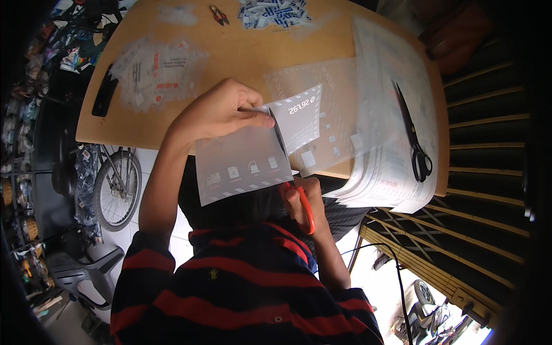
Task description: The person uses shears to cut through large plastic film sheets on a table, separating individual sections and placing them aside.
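Note:
In front of me, at the table's near edge, a translucent printed sheet is held up. My left hand pinches its upper edge between thumb and fingers. Below and to the right, my right hand is closed around the red handles of a pair of scissors. Their dark blades point upward along a slit in the sheet, close to my left thumb. Right of the blades, a flap with white print and a striped border stands out at an angle.
A thick stack of printed translucent sheets covers the table's right side, with black scissors on top. Cut printed pieces and a dark flat object lie left. Small scraps and red-handled cutters are at the far side.

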{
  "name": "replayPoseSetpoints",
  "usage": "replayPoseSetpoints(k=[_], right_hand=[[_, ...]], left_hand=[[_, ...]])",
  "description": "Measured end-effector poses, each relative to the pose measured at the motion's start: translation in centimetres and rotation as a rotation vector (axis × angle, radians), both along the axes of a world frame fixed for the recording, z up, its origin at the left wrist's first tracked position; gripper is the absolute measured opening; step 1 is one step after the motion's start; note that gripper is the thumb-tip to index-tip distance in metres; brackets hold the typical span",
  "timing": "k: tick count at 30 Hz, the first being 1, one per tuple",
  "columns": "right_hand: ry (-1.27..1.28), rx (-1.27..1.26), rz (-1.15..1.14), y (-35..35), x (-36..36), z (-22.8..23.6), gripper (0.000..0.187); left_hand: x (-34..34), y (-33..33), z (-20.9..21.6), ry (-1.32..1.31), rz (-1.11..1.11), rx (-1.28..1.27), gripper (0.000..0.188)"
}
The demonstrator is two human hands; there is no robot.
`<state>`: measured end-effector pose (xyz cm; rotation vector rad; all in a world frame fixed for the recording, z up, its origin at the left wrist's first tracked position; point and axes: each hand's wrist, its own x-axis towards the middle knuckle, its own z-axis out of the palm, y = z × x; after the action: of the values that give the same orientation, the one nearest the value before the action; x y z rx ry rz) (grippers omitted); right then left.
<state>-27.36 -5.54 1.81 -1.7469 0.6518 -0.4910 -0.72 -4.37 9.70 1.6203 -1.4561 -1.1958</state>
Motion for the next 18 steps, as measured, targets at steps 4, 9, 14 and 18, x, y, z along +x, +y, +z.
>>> replayPoseSetpoints(k=[4,9,14,18], right_hand=[[-0.043,-0.031,-0.042,0.1,0.3,-0.6,0.092],[-0.098,-0.032,-0.052,-0.3,1.4,-0.5,0.090],[-0.019,0.019,0.005,-1.1,0.8,0.1,0.069],[-0.080,-0.025,-0.065,-1.1,1.7,0.6,0.057]], left_hand=[[-0.4,-0.3,-1.1,0.053,0.051,-0.035,0.029],[-0.6,0.0,-0.9,0.041,0.016,-0.030,0.028],[-0.1,-0.1,0.5,0.049,-0.007,0.015,0.023],[0.5,-0.4,-0.4,0.021,0.012,-0.015,0.025]])
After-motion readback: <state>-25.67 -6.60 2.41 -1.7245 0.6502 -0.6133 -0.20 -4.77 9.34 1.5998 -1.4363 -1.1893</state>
